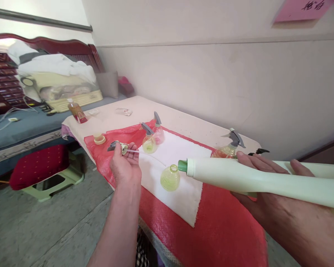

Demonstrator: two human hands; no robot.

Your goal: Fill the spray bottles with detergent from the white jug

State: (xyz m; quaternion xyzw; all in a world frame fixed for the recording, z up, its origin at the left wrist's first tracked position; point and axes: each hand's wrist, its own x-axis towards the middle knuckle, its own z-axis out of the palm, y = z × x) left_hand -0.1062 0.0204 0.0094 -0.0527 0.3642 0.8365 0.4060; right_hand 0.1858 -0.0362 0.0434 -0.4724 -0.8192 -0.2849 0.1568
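Observation:
My left hand (128,163) is palm up, thumb closed over a grey and cream trigger spray head (123,149). A thin clear dip tube (149,154) runs from it toward the open yellow-green spray bottle (169,180), which stands upright on a white cloth (187,200). In my right hand (269,200) is a pale green watering can (225,171), held level, with fingers over and under its long spout. The spout's dark green tip points left, close beside the bottle's mouth; whether they touch I cannot tell. The can's body is out of frame.
Beyond the cloth stand a yellow spray bottle (149,144) and a pink one (158,134). Another, orange-tinted spray bottle (225,150) is partly behind the can. Red plastic sheeting (225,226) covers the table. A drink bottle (77,112) and red-topped stool (41,167) are left.

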